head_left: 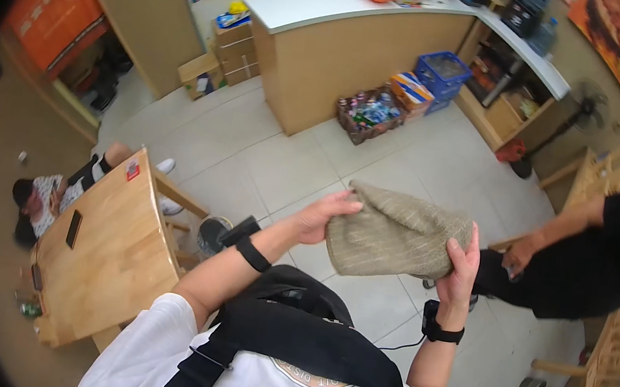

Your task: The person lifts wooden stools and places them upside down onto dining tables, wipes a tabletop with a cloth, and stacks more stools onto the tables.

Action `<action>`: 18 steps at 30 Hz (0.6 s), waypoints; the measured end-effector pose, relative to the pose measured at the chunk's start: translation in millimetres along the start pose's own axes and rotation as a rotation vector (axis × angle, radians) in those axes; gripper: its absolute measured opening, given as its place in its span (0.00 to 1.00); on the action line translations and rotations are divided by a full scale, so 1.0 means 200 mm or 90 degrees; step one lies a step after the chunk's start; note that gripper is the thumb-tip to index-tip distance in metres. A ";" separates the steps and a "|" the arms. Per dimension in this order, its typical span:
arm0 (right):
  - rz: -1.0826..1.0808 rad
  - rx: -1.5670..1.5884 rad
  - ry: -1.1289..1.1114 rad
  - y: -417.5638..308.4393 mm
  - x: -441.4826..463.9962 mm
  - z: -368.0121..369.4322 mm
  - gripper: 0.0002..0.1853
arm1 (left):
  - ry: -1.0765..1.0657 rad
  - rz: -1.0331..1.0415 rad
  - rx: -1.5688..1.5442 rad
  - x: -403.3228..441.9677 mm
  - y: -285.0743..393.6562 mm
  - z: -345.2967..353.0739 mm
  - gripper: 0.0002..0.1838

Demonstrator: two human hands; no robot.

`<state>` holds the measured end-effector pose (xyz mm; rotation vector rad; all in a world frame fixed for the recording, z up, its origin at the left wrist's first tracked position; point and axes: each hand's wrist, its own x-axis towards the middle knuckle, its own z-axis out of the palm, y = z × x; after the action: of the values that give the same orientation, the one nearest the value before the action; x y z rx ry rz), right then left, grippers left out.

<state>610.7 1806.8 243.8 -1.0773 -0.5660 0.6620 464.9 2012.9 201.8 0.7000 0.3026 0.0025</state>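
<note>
A greyish-beige cloth [390,239], folded over and creased on top, is held up in front of my chest above the tiled floor. My left hand [320,214] pinches its upper left corner between thumb and fingers. At the opposite end, my right hand [462,264] grips the cloth's right edge, thumb on the near face and fingers behind. Both wrists wear black straps with small devices on them.
A wooden table [104,241] with a phone [73,228] stands left, a person seated behind it. Another person in black [592,254] is close on my right. Ahead are a white-topped counter [326,8], a basket of bottles [371,114] and blue crates [441,78].
</note>
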 end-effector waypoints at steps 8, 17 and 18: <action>0.105 0.516 -0.220 0.57 0.38 0.18 0.39 | 0.020 0.273 -0.030 -0.19 0.46 -0.29 0.33; 0.168 0.059 -0.100 0.69 1.27 0.72 0.17 | 0.352 0.368 0.323 -0.28 1.07 -1.04 0.14; 0.160 0.063 -0.133 0.71 1.35 0.80 0.20 | 0.353 0.381 0.321 -0.30 1.15 -1.12 0.14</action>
<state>651.6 2146.6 198.1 -1.0015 -0.5749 1.0215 368.2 2324.9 203.0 1.2702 0.6241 0.7200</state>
